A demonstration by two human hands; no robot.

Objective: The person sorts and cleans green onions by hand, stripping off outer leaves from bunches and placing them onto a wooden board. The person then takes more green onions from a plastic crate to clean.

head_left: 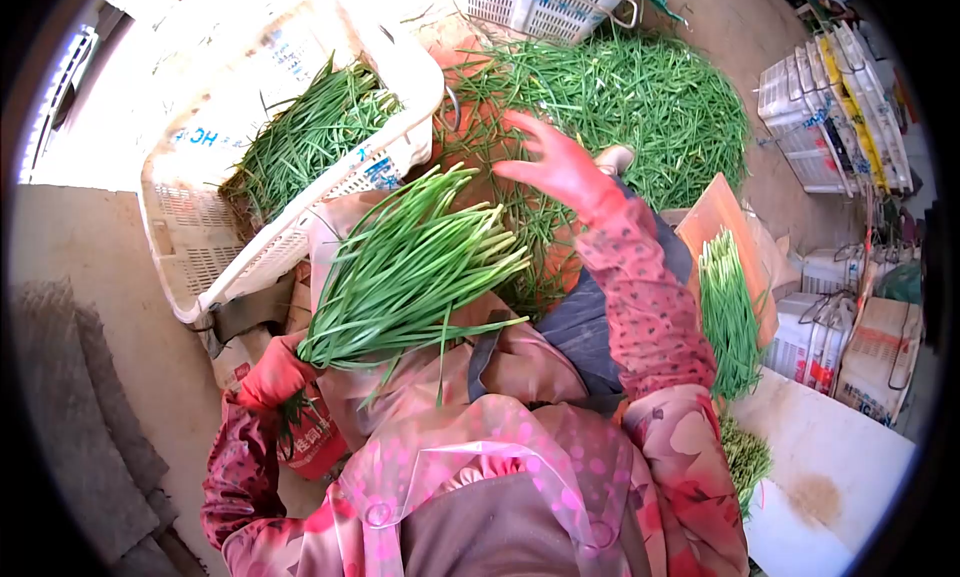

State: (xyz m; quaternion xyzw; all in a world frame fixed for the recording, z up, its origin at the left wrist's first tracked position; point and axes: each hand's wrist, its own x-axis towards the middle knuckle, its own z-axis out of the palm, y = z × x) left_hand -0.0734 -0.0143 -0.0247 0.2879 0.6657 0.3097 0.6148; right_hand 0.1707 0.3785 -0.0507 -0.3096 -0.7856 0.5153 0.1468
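My left hand (275,375), in a red glove, is closed round the leafy end of a loose bunch of garlic chives (415,277). The pale cut ends fan out over my lap, pointing up and to the right. My right hand (565,172), also gloved in red, is raised with its fingers apart and nothing in them. Below and beyond it spreads a big heap of garlic chives (650,102) on the floor. To the left, a tilted white plastic crate (330,192) holds more chives.
A neat upright bundle of chives (728,312) leans against an orange board (735,212) at my right, by a white panel (820,467). Another white crate (540,7) stands behind the heap. Stacked crates (835,112) are at the far right. Grey sheets (80,427) lie at left.
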